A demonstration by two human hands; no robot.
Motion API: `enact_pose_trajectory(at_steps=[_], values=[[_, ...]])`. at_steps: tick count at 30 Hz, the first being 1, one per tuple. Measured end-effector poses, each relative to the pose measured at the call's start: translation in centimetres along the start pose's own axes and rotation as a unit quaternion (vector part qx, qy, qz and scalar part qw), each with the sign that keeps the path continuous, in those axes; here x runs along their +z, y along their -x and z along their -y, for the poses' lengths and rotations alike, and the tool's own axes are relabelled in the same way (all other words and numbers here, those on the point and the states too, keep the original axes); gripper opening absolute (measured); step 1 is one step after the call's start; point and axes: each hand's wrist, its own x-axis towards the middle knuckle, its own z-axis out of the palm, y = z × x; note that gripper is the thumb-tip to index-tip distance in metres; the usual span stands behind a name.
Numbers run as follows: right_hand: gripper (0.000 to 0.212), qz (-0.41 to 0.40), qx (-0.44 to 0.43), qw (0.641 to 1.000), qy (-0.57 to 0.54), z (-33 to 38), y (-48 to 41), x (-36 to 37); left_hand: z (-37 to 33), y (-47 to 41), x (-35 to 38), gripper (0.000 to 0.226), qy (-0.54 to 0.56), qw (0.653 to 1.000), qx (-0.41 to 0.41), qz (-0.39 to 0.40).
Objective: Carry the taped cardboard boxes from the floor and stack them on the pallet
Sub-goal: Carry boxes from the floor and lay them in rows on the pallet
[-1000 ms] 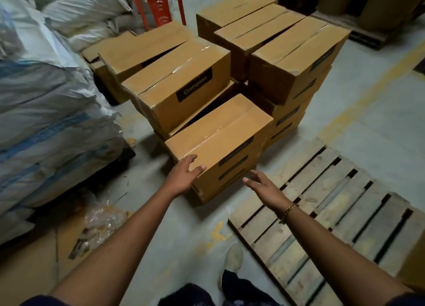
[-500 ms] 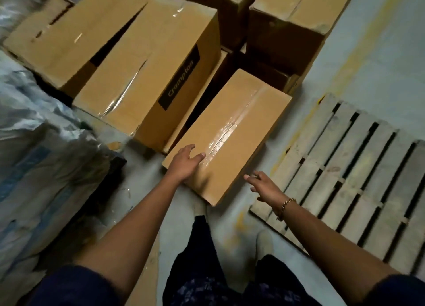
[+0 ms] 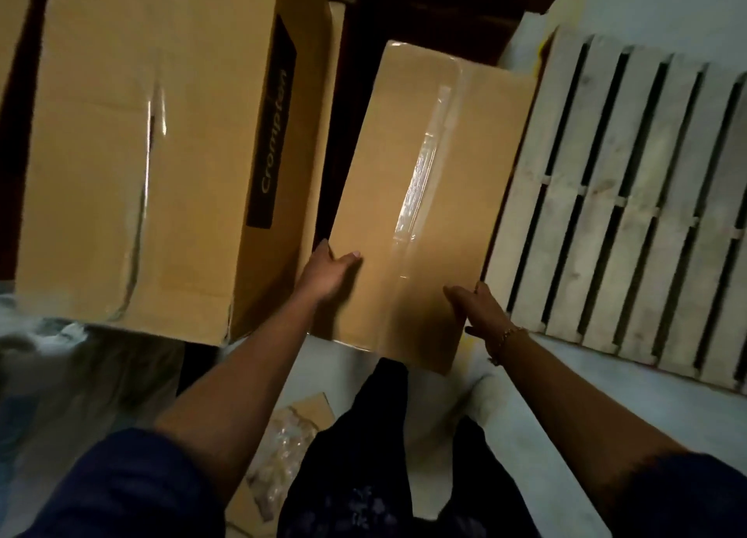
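Observation:
A taped cardboard box (image 3: 428,141) lies low in front of me, with clear tape running along its top. My left hand (image 3: 328,274) grips its near left edge, thumb on top and fingers down the side. At the near right edge my right hand (image 3: 482,310), which wears a bracelet, grips the same way. The wooden slatted pallet (image 3: 630,198) lies on the floor just right of the box, with nothing on the part in view.
A bigger taped box (image 3: 141,153) with a black "Crompton" label stands close on the left, a dark gap between the two. Crumpled plastic and a cardboard scrap (image 3: 289,436) lie by my legs. Grey sacks (image 3: 36,355) are at the lower left.
I have leaned in over the box. My right hand went from hovering beside it to gripping its right edge, and my left hand shifted onto the left edge.

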Motion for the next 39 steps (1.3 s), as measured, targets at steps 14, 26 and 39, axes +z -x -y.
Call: enact_pose_trajectory(at_steps=[14,26,39], values=[[0.066,-0.100,-0.142,0.980,-0.100,-3.1,6.6,-6.9,-1.3,7.1,4.3,0.076,0.069,0.987,0.142,0.032],[0.083,-0.182,-0.159,0.938,-0.247,-17.6,15.9,-25.9,-7.2,21.2,23.9,0.067,0.046,0.963,0.247,0.098],[0.062,-0.211,-0.187,0.928,-0.243,-29.7,20.7,-51.3,-11.8,32.1,48.9,0.065,0.052,0.956,0.248,0.145]])
